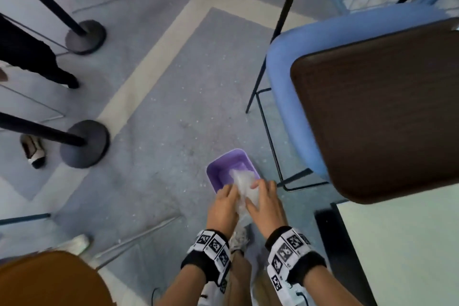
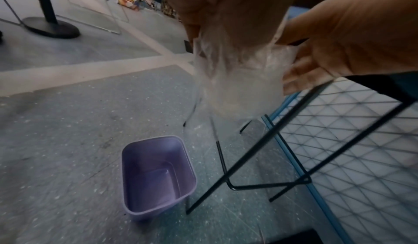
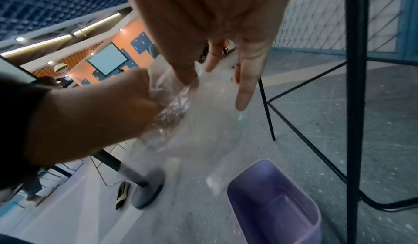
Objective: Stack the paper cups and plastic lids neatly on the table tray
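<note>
Both hands hold a clear plastic bag (image 1: 244, 187) above a purple bin (image 1: 218, 169) on the floor, lower centre of the head view. Left hand (image 1: 224, 204) is clenched round the crumpled neck of the bag; right hand (image 1: 264, 202) lies against the bag's side w/ fingers (image 3: 247, 86) mostly straight, thumb seemingly pressing the film, so more a support than a firm grip. Bin looks empty in both wrist views. Contents of the bag are too blurred to tell; prob. lids or just wrapping. No paper cups or tray visible; a pale counter (image 1: 402, 243) edge sits at lower right, a dark-seated chair (image 1: 372, 107) w/ blue back at right. Risks, as I judge them: thin slippery film could slide out of the loose right hand, dropping whatever's inside onto the floor or into the bin; if lids are still in there, binning the bag loses them. Chair legs close by could snag the bag.
</note>
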Tool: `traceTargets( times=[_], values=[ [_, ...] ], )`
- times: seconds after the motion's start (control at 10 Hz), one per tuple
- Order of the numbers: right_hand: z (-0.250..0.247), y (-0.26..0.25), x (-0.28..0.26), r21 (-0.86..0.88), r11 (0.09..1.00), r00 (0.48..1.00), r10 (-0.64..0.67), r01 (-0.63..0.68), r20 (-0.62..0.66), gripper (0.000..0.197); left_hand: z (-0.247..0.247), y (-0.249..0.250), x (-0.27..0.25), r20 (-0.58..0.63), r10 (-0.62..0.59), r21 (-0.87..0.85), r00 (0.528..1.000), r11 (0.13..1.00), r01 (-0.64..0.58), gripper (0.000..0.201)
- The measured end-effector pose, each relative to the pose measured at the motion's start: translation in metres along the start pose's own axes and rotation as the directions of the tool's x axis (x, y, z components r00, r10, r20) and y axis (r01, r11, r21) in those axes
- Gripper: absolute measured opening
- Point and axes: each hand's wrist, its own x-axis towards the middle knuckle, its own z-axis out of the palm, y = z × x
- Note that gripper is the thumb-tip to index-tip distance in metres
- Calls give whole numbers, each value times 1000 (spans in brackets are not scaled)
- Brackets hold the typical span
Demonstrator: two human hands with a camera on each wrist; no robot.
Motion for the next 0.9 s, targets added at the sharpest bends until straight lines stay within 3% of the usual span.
traceTargets(
  times=[0.2,0.3,0.4,0.5,0.6,0.7,0.9],
  values=[
    [47,20,68,33,993,993,-114,115,-28,25,3,-45,79,-62,1,-20,998,1000,-2,37],
    [74,34,103,-11,991,990,-130,131,63,46,19,-71,109,-66,6,-118,998,993,-14,35],
    [100,51,138,-101,990,979,-80,100,186,66,48,-101,138,48,10,-2,999,1000,-10,52],
    [123,77,166,-323,946,942,106,2,318,86,80,-128,160,276,-97,177,956,983,49,78],
    [142,104,183,-368,926,844,264,-86,467,89,104,-151,170,410,-252,325,877,938,117,80],
    [160,125,187,-324,938,802,286,-122,524,79,118,-162,174,455,-245,376,856,925,65,75],
    [170,133,183,-290,947,812,275,-137,515,75,116,-158,180,443,-178,311,879,950,36,73]
  ],
)
